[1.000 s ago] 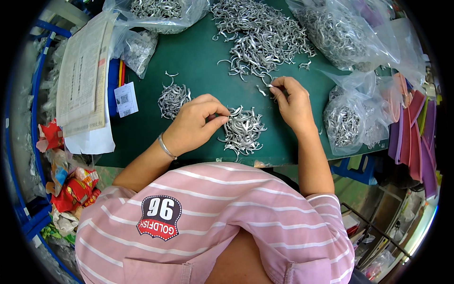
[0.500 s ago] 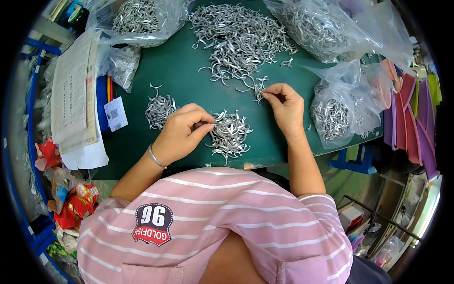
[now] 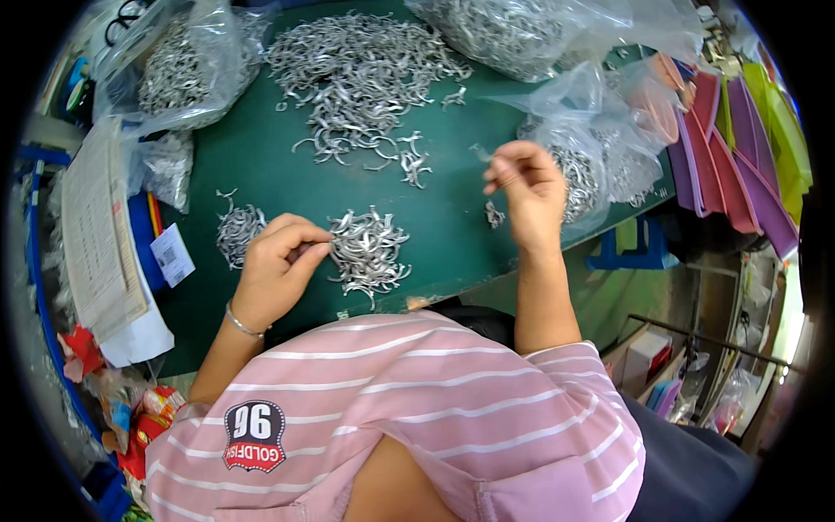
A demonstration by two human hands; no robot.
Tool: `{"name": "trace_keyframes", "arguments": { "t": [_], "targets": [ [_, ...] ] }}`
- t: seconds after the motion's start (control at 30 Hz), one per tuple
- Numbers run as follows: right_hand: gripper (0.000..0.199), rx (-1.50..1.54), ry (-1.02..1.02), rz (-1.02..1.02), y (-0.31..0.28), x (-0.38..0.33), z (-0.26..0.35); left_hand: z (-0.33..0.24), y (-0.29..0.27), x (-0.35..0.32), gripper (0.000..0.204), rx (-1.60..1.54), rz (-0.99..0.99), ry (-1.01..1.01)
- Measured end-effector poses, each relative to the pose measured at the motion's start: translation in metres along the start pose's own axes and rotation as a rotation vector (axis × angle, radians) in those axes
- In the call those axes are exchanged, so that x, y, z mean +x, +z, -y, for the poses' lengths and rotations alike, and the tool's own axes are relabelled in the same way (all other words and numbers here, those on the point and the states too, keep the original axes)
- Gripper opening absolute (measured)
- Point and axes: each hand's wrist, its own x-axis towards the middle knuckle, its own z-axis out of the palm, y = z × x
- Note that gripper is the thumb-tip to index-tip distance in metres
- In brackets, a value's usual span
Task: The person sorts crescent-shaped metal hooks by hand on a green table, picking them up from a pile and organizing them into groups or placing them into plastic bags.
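A small heap of curved silver metal pieces (image 3: 369,250) lies on the green table near its front edge. My left hand (image 3: 283,265) is at the heap's left side, thumb and forefinger pinched; what is between them is too small to make out. To the right, my right hand (image 3: 529,187) is closed above the table by a clear bag of pieces. A blurred pale bit (image 3: 479,152) shows at its fingertips; I cannot tell what it is. Just below them is a tiny cluster of metal pieces (image 3: 494,214).
A large spread of metal pieces (image 3: 357,74) covers the back of the green table (image 3: 452,217). A smaller heap (image 3: 239,233) is left of my left hand. Clear bags of pieces (image 3: 178,74) line the edges. Pink and purple trays (image 3: 709,148) stand at right.
The view has swung right, so the table appears further left. My right hand has moved right, away from the small cluster by the big spread. My left hand stays beside the near heap.
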Motion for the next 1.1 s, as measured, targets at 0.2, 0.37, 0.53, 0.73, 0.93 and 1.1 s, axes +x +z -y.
{"name": "trace_keyframes", "arguments": {
  "t": [0.2, 0.37, 0.53, 0.73, 0.93, 1.1],
  "targets": [
    [0.012, -1.005, -0.387, -0.386, -0.074, 0.01, 0.009, 0.005, 0.002, 0.001, 0.009, 0.006, 0.016, -0.001],
    [0.011, -0.972, -0.409, -0.224, -0.035, 0.001, 0.012, 0.005, 0.005, 0.002, 0.01, 0.01, 0.031, 0.007],
    [0.011, -0.913, -0.454, 0.248, 0.035, -0.007, -0.016, 0.002, 0.003, 0.0, 0.01, 0.01, 0.039, 0.002],
    [0.009, -0.809, -0.31, 0.311, 0.039, -0.008, -0.031, 0.001, 0.001, 0.0, 0.01, 0.005, 0.03, 0.002],
    [0.008, -0.489, -0.271, 0.388, 0.048, -0.024, -0.011, -0.006, 0.014, 0.009, 0.023, -0.142, 0.043, -0.075],
    [0.018, -0.441, -0.499, 0.44, 0.066, -0.039, -0.006, -0.006, 0.034, 0.017, 0.023, -0.605, 0.061, -0.109]
  ]
}}
